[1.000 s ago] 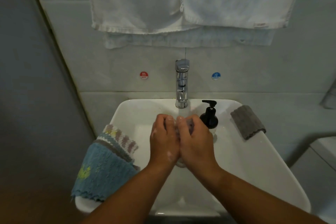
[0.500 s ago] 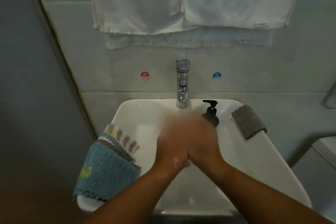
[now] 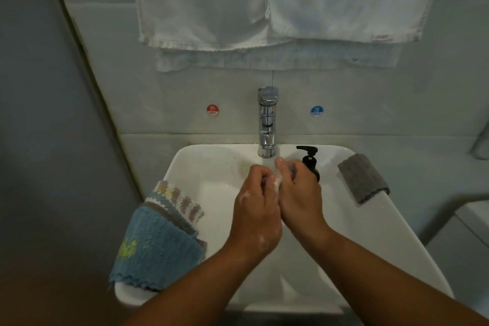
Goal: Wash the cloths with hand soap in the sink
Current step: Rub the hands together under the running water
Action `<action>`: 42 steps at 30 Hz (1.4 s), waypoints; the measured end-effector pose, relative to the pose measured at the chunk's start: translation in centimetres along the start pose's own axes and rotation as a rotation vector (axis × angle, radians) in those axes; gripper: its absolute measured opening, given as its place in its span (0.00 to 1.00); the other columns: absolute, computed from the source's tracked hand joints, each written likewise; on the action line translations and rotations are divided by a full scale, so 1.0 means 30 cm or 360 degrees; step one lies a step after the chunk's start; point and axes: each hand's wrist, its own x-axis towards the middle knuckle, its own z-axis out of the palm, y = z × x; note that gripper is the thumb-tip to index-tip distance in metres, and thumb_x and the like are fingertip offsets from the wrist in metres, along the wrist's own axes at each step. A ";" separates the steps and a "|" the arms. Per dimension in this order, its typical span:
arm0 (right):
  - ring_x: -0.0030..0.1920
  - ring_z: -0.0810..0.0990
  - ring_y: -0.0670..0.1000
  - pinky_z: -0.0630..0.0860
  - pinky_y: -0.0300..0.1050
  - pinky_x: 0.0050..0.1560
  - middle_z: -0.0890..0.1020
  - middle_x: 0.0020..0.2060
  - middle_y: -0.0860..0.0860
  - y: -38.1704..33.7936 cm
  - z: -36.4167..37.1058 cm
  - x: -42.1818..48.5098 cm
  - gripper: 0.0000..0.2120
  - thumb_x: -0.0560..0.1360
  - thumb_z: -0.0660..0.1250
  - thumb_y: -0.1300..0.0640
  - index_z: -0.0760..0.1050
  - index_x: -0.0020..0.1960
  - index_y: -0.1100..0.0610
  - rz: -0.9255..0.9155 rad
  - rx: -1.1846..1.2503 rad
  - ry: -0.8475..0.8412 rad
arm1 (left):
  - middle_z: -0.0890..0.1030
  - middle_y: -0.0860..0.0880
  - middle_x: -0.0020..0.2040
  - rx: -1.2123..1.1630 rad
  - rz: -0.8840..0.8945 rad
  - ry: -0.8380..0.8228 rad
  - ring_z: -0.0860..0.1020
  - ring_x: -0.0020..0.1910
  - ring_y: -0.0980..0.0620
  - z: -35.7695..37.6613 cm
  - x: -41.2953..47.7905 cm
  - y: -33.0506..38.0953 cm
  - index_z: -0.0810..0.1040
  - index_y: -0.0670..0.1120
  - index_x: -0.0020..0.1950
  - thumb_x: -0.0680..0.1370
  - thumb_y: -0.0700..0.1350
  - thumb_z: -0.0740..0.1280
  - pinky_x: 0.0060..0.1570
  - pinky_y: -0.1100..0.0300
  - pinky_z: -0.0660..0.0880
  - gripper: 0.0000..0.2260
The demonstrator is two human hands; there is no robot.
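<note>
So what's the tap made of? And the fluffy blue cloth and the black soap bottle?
The tap looks like polished chrome-finished metal: silvery, with bright reflections. The blue cloth seems soft fabric, perhaps microfibre or terry: matte, fuzzy pile, scalloped edge. The black soap bottle is probably plastic, smooth and dull; too dark to be sure.

One head view only: it looks forward and steeply down, close above the left hand [image 3: 255, 209] and right hand [image 3: 300, 193] pinching a soapy cloth [image 3: 277, 182] at centre frame; beyond them the faucet [image 3: 267, 124], above that the hanging white towels [image 3: 201, 2].
</note>
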 end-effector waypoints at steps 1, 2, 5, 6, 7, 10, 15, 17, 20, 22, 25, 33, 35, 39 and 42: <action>0.36 0.78 0.44 0.74 0.37 0.38 0.79 0.35 0.47 -0.006 0.003 -0.030 0.13 0.83 0.60 0.47 0.74 0.43 0.51 -0.0039 0.0029 -0.0043 | 0.78 0.51 0.44 0.0060 0.0026 0.0068 0.78 0.42 0.56 -0.010 0.022 -0.021 0.69 0.55 0.50 0.86 0.51 0.54 0.41 0.62 0.76 0.08; 0.36 0.79 0.43 0.74 0.34 0.36 0.78 0.34 0.46 -0.017 0.005 -0.063 0.12 0.83 0.61 0.48 0.73 0.42 0.51 -0.0111 0.0059 -0.0083 | 0.78 0.50 0.44 0.0110 0.0007 0.0115 0.78 0.44 0.53 -0.017 0.047 -0.048 0.69 0.56 0.49 0.86 0.51 0.55 0.44 0.54 0.78 0.07; 0.36 0.78 0.41 0.74 0.32 0.35 0.77 0.33 0.46 -0.031 -0.002 -0.077 0.10 0.82 0.62 0.51 0.72 0.42 0.50 -0.0256 0.0065 -0.0120 | 0.80 0.49 0.46 0.0111 -0.0112 0.0103 0.79 0.46 0.49 -0.012 0.039 -0.064 0.69 0.55 0.49 0.86 0.53 0.54 0.48 0.45 0.79 0.09; 0.35 0.77 0.40 0.73 0.31 0.35 0.77 0.33 0.46 -0.027 -0.006 -0.050 0.11 0.82 0.62 0.51 0.73 0.42 0.51 -0.0219 0.0045 -0.0063 | 0.79 0.50 0.45 0.0058 -0.0108 0.0061 0.79 0.45 0.51 -0.001 0.019 -0.050 0.70 0.55 0.50 0.86 0.53 0.53 0.47 0.48 0.80 0.09; 0.34 0.77 0.40 0.72 0.32 0.34 0.77 0.34 0.47 -0.022 -0.010 -0.020 0.12 0.83 0.62 0.49 0.73 0.43 0.52 -0.0142 0.0020 0.0006 | 0.79 0.51 0.45 0.0009 -0.0092 0.0003 0.79 0.44 0.53 0.007 -0.002 -0.030 0.70 0.55 0.50 0.86 0.53 0.53 0.44 0.55 0.81 0.09; 0.37 0.78 0.44 0.72 0.38 0.38 0.79 0.37 0.49 -0.005 -0.005 0.000 0.15 0.84 0.58 0.46 0.74 0.44 0.53 0.0076 0.0051 0.0030 | 0.78 0.51 0.45 0.0009 0.0005 -0.0026 0.78 0.43 0.55 0.007 -0.007 -0.006 0.70 0.55 0.51 0.86 0.51 0.55 0.39 0.67 0.75 0.07; 0.38 0.78 0.41 0.72 0.31 0.35 0.77 0.34 0.47 -0.029 0.002 -0.082 0.11 0.83 0.60 0.51 0.71 0.42 0.50 -0.0270 0.0000 -0.0158 | 0.79 0.51 0.47 0.0128 -0.0071 0.0100 0.79 0.46 0.53 -0.018 0.046 -0.070 0.70 0.57 0.50 0.86 0.53 0.55 0.47 0.53 0.79 0.07; 0.35 0.76 0.39 0.71 0.29 0.35 0.76 0.34 0.46 -0.024 -0.011 -0.030 0.11 0.83 0.61 0.51 0.71 0.42 0.50 -0.0231 -0.0007 -0.0054 | 0.79 0.51 0.45 0.0012 -0.0037 -0.0015 0.78 0.42 0.57 -0.005 0.006 -0.040 0.71 0.55 0.51 0.86 0.52 0.54 0.39 0.64 0.77 0.08; 0.35 0.77 0.41 0.70 0.31 0.34 0.77 0.36 0.47 -0.006 -0.019 0.005 0.13 0.83 0.60 0.48 0.72 0.43 0.52 -0.0033 -0.0009 0.0030 | 0.77 0.51 0.43 -0.0082 0.0061 -0.0074 0.76 0.38 0.60 -0.013 -0.020 -0.005 0.71 0.55 0.49 0.86 0.49 0.56 0.35 0.68 0.73 0.08; 0.37 0.78 0.46 0.74 0.36 0.35 0.79 0.36 0.48 -0.001 0.001 -0.045 0.12 0.83 0.60 0.48 0.73 0.44 0.52 -0.0117 0.0028 -0.0091 | 0.78 0.51 0.44 0.0014 0.0070 0.0035 0.77 0.41 0.57 -0.029 0.021 -0.040 0.70 0.57 0.48 0.86 0.50 0.56 0.39 0.66 0.73 0.08; 0.37 0.80 0.45 0.78 0.40 0.37 0.78 0.34 0.47 -0.012 0.014 -0.093 0.10 0.82 0.61 0.49 0.73 0.44 0.51 -0.0340 0.0034 -0.0202 | 0.79 0.51 0.44 0.0061 -0.0013 0.0086 0.79 0.42 0.54 -0.034 0.031 -0.069 0.68 0.57 0.48 0.86 0.52 0.55 0.39 0.62 0.77 0.08; 0.38 0.80 0.47 0.76 0.42 0.37 0.79 0.36 0.49 -0.012 0.017 -0.066 0.13 0.83 0.59 0.47 0.74 0.45 0.54 -0.0114 0.0010 -0.0118 | 0.78 0.52 0.44 0.0076 0.0017 0.0097 0.78 0.42 0.56 -0.030 0.044 -0.047 0.69 0.57 0.48 0.86 0.49 0.56 0.38 0.68 0.72 0.08; 0.37 0.80 0.45 0.76 0.38 0.35 0.79 0.35 0.47 -0.019 0.012 -0.088 0.10 0.83 0.61 0.50 0.73 0.45 0.52 -0.0269 0.0054 -0.0197 | 0.80 0.51 0.44 0.0032 -0.0085 0.0075 0.79 0.42 0.56 -0.028 0.036 -0.050 0.69 0.56 0.50 0.86 0.52 0.56 0.36 0.67 0.75 0.07; 0.38 0.78 0.44 0.73 0.36 0.38 0.78 0.37 0.47 0.011 -0.009 0.014 0.11 0.83 0.60 0.47 0.73 0.46 0.52 -0.0068 -0.0009 0.0004 | 0.78 0.51 0.43 -0.0132 -0.0065 -0.0075 0.78 0.37 0.60 -0.003 -0.039 0.003 0.71 0.53 0.52 0.86 0.50 0.54 0.33 0.67 0.74 0.08; 0.39 0.80 0.48 0.76 0.42 0.40 0.79 0.38 0.49 0.023 0.006 -0.026 0.13 0.83 0.58 0.46 0.73 0.45 0.52 0.0006 -0.0023 -0.0134 | 0.79 0.51 0.43 0.0006 -0.0012 0.0028 0.78 0.40 0.57 -0.018 0.011 -0.029 0.70 0.55 0.49 0.86 0.49 0.57 0.36 0.69 0.71 0.07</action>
